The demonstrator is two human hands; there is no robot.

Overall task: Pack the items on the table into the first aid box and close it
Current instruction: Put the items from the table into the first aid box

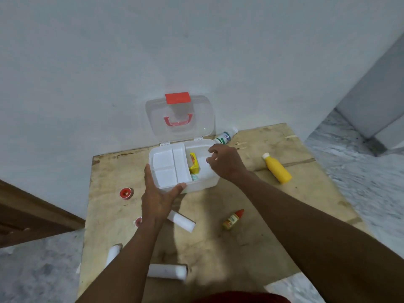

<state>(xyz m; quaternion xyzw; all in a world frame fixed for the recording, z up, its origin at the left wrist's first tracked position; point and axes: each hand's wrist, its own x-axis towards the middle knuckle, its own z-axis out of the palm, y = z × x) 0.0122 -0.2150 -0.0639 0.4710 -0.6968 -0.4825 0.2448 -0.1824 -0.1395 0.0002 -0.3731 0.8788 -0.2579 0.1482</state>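
bandage roll [113, 254]: white, at the near-left edge of the table [240, 248], not yet packed.
tape roll [126, 193]: red spool, left of the box and apart from it.
small red-white item [138, 221]: half hidden by the left wrist, can't identify it.
left hand [157, 197]: fingers straight along the box's left wall, thumb [178, 187] flat on the front rim. Near-left corner sits in the crook between them. No grip, looks like a brace so the box doesn't slide.
loose rolls: second roll [167, 271] near the front edge; third roll [183, 223] just behind the left wrist.
first aid box [203, 185]: mid-table at the wall, open. Clear lid [196, 110] stands against the wall, probably so it stays open unaided.
tray [170, 165]: white divided insert, covers the left part of the box.
yellow carton [194, 164]: in the open right compartment, on edge against the tray. Teal item [194, 177] in front of it.
right hand [227, 162]: over the right compartment, fingers [213, 149] curled at the far rim. Can't tell whether they hold anything or grip the rim.
white bottle [226, 135]: lying behind the box's right corner.
dropper bottle [233, 219]: red cap, lying in front of the box, well apart.
yellow bottle [277, 169]: lying right of the box.
status: early, most items still out, lid open.
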